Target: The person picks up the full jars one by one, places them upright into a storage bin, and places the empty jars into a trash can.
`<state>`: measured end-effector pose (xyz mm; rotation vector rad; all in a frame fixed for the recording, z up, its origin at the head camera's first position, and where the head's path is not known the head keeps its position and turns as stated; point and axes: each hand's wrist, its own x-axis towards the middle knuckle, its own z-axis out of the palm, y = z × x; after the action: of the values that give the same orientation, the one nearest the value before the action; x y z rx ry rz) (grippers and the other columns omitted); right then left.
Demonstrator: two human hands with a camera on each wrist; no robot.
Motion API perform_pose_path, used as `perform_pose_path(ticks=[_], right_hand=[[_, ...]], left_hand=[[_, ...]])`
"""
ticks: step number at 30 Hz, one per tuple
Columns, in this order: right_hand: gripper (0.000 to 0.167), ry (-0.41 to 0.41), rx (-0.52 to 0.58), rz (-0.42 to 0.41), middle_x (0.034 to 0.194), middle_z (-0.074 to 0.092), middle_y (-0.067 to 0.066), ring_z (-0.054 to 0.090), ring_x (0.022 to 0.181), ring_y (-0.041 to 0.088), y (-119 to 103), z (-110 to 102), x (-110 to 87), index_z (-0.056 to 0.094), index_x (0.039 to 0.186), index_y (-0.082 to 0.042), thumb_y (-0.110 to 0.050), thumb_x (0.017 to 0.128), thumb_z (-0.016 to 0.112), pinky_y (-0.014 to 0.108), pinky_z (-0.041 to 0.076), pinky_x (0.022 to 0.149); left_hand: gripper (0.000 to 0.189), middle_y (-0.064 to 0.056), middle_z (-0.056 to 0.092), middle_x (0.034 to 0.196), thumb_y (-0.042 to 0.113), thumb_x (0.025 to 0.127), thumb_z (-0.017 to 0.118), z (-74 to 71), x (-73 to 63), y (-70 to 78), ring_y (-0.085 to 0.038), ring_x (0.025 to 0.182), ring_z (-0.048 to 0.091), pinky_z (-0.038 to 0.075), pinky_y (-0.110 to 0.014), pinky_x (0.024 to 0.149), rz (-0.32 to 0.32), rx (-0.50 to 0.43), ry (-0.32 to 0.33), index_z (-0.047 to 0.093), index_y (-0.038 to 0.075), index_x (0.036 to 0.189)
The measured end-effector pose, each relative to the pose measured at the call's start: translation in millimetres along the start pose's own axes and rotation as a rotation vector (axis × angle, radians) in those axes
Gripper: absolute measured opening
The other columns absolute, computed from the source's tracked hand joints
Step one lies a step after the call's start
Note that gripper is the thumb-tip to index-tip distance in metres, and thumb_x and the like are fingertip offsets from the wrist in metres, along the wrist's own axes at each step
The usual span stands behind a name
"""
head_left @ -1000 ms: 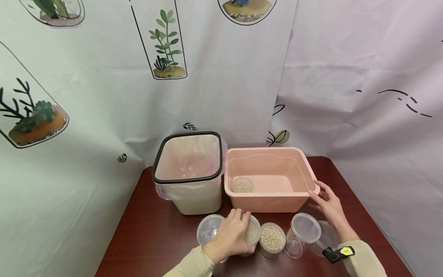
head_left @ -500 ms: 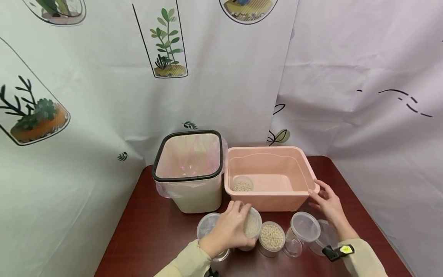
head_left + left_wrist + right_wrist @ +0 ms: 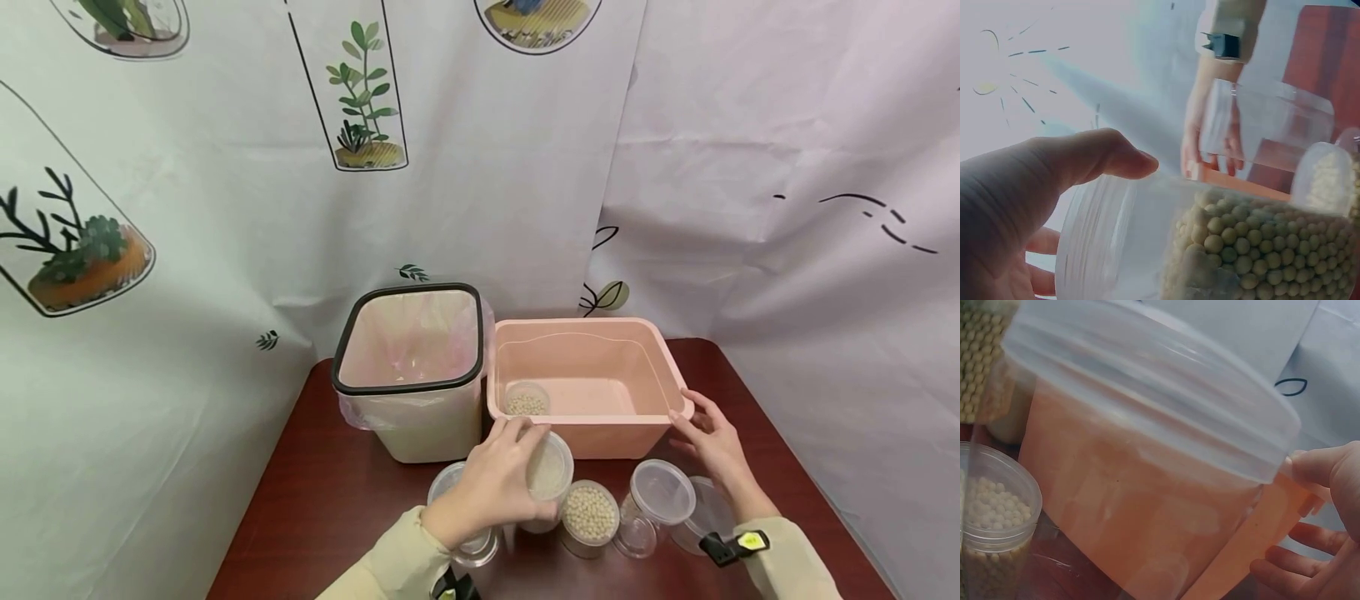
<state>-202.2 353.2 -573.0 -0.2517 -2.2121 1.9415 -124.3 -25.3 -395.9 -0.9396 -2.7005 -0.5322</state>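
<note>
My left hand (image 3: 487, 475) holds a lidded clear jar (image 3: 550, 468), lifted just in front of the pink basin (image 3: 592, 437). Through its wall in the left wrist view, round pale beans (image 3: 1266, 250) show, with the thumb along the lid end. My right hand (image 3: 716, 446) grips the front right corner of the basin, thumb and fingers at its rim; in the right wrist view the thumb of that hand (image 3: 1329, 519) meets the rim. Inside the basin, at its left front, stands another jar of beans (image 3: 527, 402).
A bin (image 3: 431, 425) with a black rim and plastic liner stands left of the basin. Along the front of the dark red table (image 3: 300, 500) are an open jar of beans (image 3: 590, 515), an upright clear jar (image 3: 662, 493), a clear lid (image 3: 705, 512) and a clear container (image 3: 474, 546).
My left hand has raised the jar off the table and carried it forward, up towards the basin's front wall. The right hand has stayed at the basin's corner.
</note>
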Motion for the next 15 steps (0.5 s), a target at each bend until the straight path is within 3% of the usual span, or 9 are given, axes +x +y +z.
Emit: perform_pose_path(ticks=[6,11,15], right_hand=[[0.076,0.003,0.005,0.008,0.116,0.05,0.011,0.062,0.087,0.005,-1,1,-0.5,0.04,0.138,-0.032,-0.053,0.073,0.071,0.031,0.054,0.067],[0.077,-0.009,0.027,0.002,0.115,0.05,0.011,0.063,0.086,0.005,-6,1,-3.3,0.041,0.138,-0.03,-0.053,0.072,0.072,0.032,0.054,0.066],[0.074,-0.03,0.027,0.003,0.118,0.048,0.015,0.062,0.086,0.003,-11,2,-5.5,0.04,0.139,-0.03,-0.051,0.075,0.071,0.031,0.054,0.066]], left_hand=[[0.086,-0.002,0.052,0.113,0.053,0.053,0.077,-10.6,6.2,3.5,-0.016,0.096,0.049,0.048,-0.027,0.06,0.037,-0.012,0.074,0.052,0.018,0.128],[0.083,-0.001,0.05,0.115,0.051,0.054,0.077,-22.9,13.3,7.8,-0.015,0.105,0.048,0.05,-0.029,0.064,0.071,-0.066,0.147,0.055,0.015,0.125],[0.084,0.0,0.05,0.116,0.051,0.053,0.078,-33.8,20.0,10.0,-0.015,0.109,0.045,0.05,-0.031,0.068,0.077,-0.092,0.152,0.055,0.016,0.126]])
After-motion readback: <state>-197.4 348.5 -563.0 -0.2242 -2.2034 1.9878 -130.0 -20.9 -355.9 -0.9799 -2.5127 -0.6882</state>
